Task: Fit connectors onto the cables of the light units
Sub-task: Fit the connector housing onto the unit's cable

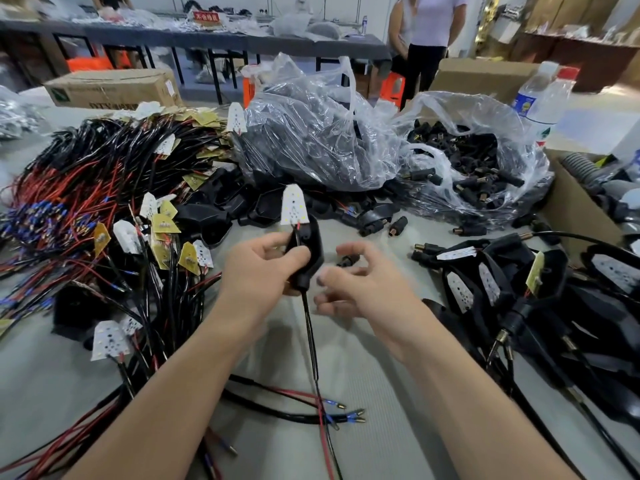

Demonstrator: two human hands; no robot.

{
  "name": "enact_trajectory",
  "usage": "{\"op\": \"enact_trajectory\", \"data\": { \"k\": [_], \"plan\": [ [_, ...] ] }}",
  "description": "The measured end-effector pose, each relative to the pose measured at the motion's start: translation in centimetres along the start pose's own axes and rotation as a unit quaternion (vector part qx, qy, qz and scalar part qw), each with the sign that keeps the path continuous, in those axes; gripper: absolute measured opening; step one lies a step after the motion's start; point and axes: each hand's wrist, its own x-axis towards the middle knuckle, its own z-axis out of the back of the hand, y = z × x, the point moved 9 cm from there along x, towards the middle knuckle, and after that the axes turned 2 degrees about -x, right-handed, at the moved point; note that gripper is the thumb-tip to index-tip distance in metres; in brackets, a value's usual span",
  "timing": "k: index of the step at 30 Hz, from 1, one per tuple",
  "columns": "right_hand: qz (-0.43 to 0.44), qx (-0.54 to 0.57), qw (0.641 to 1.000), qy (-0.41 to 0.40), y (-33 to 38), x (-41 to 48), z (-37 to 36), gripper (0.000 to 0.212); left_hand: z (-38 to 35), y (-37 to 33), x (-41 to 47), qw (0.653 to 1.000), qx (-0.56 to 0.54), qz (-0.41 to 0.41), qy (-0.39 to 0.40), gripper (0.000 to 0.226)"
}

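Note:
My left hand [263,268] grips a black light housing [310,251] above the table's middle. A white LED board [294,205] sticks up from the housing's top. Its black sleeved cable [311,341] hangs down and ends in red and black wires. My right hand [360,282] hovers just right of the housing, fingers loosely curled and blurred, holding nothing that I can make out. A small black connector [348,260] lies on the table behind my right fingers.
A big pile of LED boards with red and black wires [104,188] fills the left. Clear bags hold black housings [311,129] and connectors [474,168]. Assembled units [519,289] lie at right beside a cardboard box [575,213]. A water bottle [543,102] stands behind.

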Motion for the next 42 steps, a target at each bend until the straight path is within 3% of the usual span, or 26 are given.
{"op": "enact_trajectory", "data": {
  "k": [5, 7, 9, 11, 13, 15, 17, 21, 25, 29, 33, 39, 42],
  "plan": [
    [-0.074, -0.011, 0.993, 0.096, -1.9, -1.0, -3.1, 0.020, 2.2, -0.7, 0.5, 0.996, -0.024, -0.048, -0.071, 0.026],
    [-0.073, -0.031, 0.989, 0.125, -2.1, -1.1, -3.6, 0.004, 2.4, -0.5, 0.6, 0.996, -0.041, -0.036, -0.071, 0.027],
    [-0.047, -0.060, 0.985, 0.155, -1.8, -1.1, -3.9, 0.005, 2.1, -0.2, 0.6, 0.997, -0.049, -0.012, -0.059, 0.025],
    [-0.020, -0.070, 0.983, 0.167, -1.3, -1.1, -3.9, 0.010, 0.9, 0.2, 0.5, 0.996, -0.081, 0.029, 0.010, 0.023],
    [0.000, -0.057, 0.984, 0.171, -0.8, -1.0, -3.6, 0.016, -0.8, 0.4, 0.0, 0.974, -0.171, 0.087, 0.119, 0.026],
    [0.013, -0.049, 0.983, 0.178, -0.4, -0.9, -3.3, 0.019, -1.6, 0.2, -0.7, 0.943, -0.239, 0.132, 0.189, 0.045],
    [0.016, -0.049, 0.981, 0.186, -0.4, -0.9, -3.1, 0.023, -1.7, 0.0, -1.0, 0.934, -0.242, 0.142, 0.223, 0.057],
    [0.019, -0.042, 0.979, 0.201, -0.3, -1.0, -3.2, 0.027, -1.7, 0.0, -1.0, 0.927, -0.249, 0.138, 0.245, 0.055],
    [0.024, -0.059, 0.978, 0.197, 0.0, -1.1, -3.0, 0.027, -1.2, 0.1, -0.2, 0.928, -0.278, 0.106, 0.225, 0.049],
    [0.018, -0.086, 0.978, 0.188, -0.3, -1.1, -3.0, 0.027, -0.3, 0.3, 0.7, 0.928, -0.322, 0.083, 0.168, 0.020],
    [0.006, -0.122, 0.976, 0.178, -0.7, -0.9, -2.8, 0.027, 0.7, 0.3, 1.3, 0.922, -0.357, 0.068, 0.135, 0.028],
    [-0.004, -0.182, 0.973, 0.144, -0.2, -0.3, -0.2, 0.036, 1.3, -0.1, 1.4, 0.940, -0.314, 0.043, 0.129, 0.027],
    [0.042, -0.274, 0.959, 0.064, 1.2, 0.2, 2.2, 0.035, 1.5, -0.2, 1.4, 0.944, -0.306, 0.048, 0.113, 0.027]
  ]
}}
